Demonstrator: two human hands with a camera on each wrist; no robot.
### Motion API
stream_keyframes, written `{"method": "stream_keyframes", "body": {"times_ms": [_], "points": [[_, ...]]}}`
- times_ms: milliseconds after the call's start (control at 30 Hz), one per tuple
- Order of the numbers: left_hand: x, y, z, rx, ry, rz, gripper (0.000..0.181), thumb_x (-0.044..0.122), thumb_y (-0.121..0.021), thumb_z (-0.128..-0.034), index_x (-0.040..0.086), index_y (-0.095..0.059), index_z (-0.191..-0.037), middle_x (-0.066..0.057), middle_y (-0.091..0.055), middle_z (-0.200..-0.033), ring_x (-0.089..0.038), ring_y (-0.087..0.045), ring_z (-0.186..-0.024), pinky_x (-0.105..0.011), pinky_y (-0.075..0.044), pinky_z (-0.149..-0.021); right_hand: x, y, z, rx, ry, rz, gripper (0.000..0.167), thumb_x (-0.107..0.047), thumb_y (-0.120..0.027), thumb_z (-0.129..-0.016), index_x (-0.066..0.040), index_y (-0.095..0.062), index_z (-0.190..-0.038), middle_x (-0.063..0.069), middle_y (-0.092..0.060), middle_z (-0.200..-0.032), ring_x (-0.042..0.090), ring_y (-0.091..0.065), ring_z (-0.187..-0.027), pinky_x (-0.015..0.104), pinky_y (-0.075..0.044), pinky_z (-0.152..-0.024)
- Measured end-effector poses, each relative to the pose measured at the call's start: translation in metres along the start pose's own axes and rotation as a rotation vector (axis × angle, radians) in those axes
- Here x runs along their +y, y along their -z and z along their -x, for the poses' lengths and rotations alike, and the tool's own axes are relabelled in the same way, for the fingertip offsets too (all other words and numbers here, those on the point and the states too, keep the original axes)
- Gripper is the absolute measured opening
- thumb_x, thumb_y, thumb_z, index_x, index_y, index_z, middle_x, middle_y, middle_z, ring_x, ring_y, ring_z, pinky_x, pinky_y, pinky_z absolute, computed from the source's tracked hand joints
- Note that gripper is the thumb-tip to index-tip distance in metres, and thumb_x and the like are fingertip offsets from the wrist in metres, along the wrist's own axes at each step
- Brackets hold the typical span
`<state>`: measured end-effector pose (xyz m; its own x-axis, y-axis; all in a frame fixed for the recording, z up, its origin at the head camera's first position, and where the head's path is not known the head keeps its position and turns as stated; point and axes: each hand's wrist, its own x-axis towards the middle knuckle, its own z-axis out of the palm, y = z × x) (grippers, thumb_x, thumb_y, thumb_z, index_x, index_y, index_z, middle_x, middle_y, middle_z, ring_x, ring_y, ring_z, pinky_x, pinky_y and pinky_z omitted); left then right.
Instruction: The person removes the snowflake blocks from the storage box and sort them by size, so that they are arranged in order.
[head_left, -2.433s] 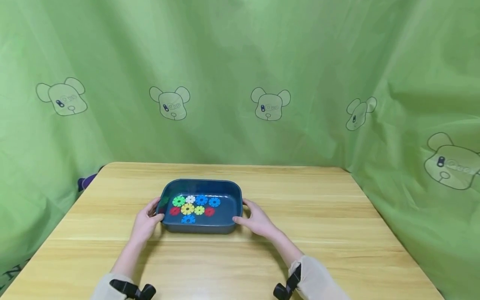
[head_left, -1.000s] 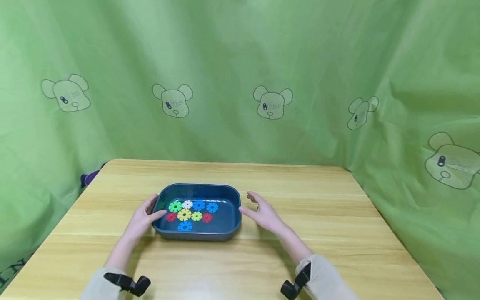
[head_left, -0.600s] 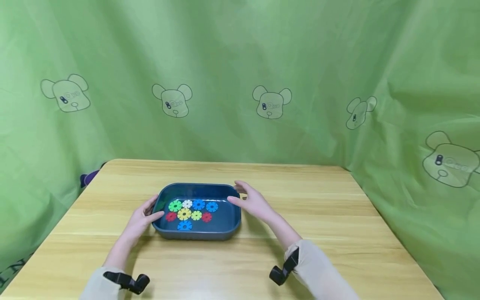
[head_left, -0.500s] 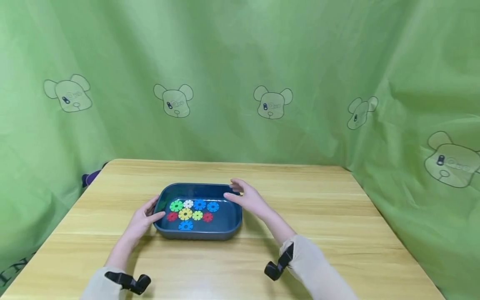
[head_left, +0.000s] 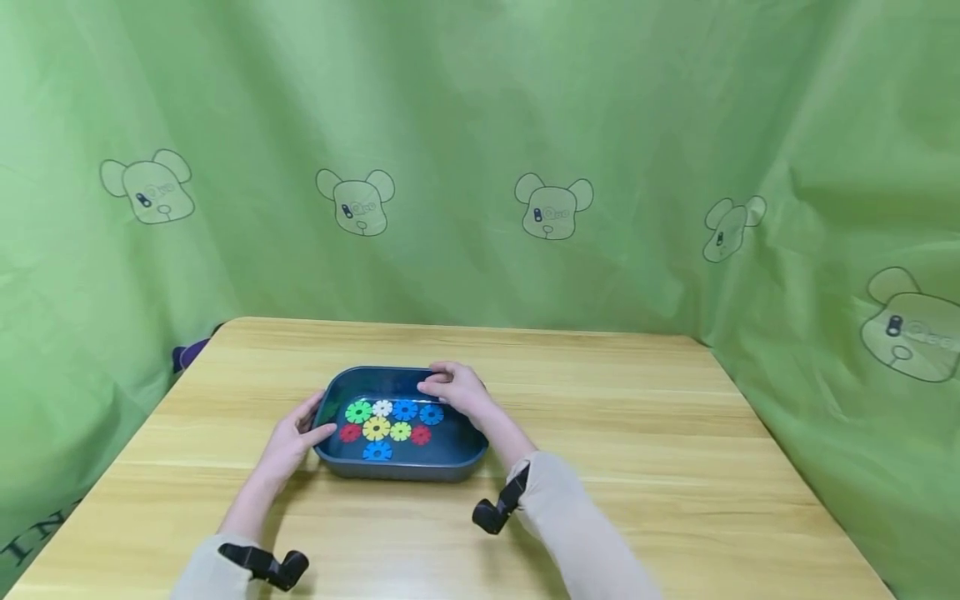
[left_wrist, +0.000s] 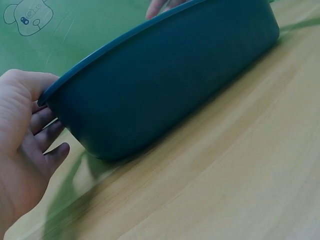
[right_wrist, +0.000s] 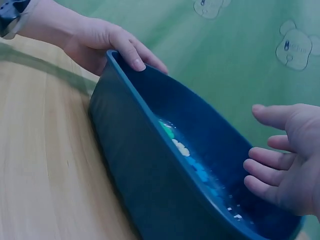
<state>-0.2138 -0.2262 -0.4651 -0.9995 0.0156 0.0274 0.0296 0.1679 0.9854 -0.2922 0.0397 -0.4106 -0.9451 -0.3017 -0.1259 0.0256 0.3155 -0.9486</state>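
A dark blue rectangular tub (head_left: pixel 401 471) stands on the wooden table, left of centre. On its floor lie several notched plastic snowflake discs (head_left: pixel 377 428) in green, white, blue, yellow and red. My left hand (head_left: pixel 288 443) holds the tub's left end, thumb over the rim and the other fingers outside, as the left wrist view also shows. Over the tub's back right part hovers my right hand (head_left: pixel 461 392). In the right wrist view its fingers (right_wrist: pixel 270 157) are loosely bent with nothing between them, apart from the discs.
The wooden table (head_left: pixel 637 467) stretches to the right and in front of the tub. Behind it hangs a green curtain (head_left: pixel 465 275) with bear-head prints. A purple item (head_left: pixel 187 356) shows past the table's left edge. Each sleeve carries a black strap-on camera (head_left: pixel 491 515).
My right hand has let go of the tub's right end and moved left over its back part. Earlier, the tub shifted slightly toward me. The left hand stays on its end.
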Motion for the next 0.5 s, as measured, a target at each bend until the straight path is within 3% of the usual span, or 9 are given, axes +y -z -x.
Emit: {"method": "stream_keyframes", "body": {"times_ms": [300,500], "points": [[-0.001,-0.003,-0.001,0.001,-0.003,0.001,0.064,0.005,-0.057,-0.0905,-0.003,-0.023,-0.145,-0.022,-0.023,-0.148,-0.035,-0.023,-0.134,-0.045,-0.018,-0.11,0.019,-0.011,-0.011,0.127,-0.101,-0.041,0.038,-0.009,-0.068,-0.084,0.007,-0.057,-0.117,0.019,-0.063,-0.107,0.027,-0.061,-0.095,0.038,-0.05,-0.084],[-0.002,-0.002,0.0,0.014,0.002,0.005,0.064,0.004,-0.057,-0.0898,-0.004,-0.024,-0.144,-0.022,-0.023,-0.148,-0.035,-0.024,-0.134,-0.044,-0.019,-0.109,0.017,-0.02,-0.012,0.178,-0.148,-0.072,0.033,-0.01,-0.069,-0.084,0.006,-0.061,-0.111,0.017,-0.063,-0.104,0.026,-0.061,-0.093,0.037,-0.051,-0.083]]}}
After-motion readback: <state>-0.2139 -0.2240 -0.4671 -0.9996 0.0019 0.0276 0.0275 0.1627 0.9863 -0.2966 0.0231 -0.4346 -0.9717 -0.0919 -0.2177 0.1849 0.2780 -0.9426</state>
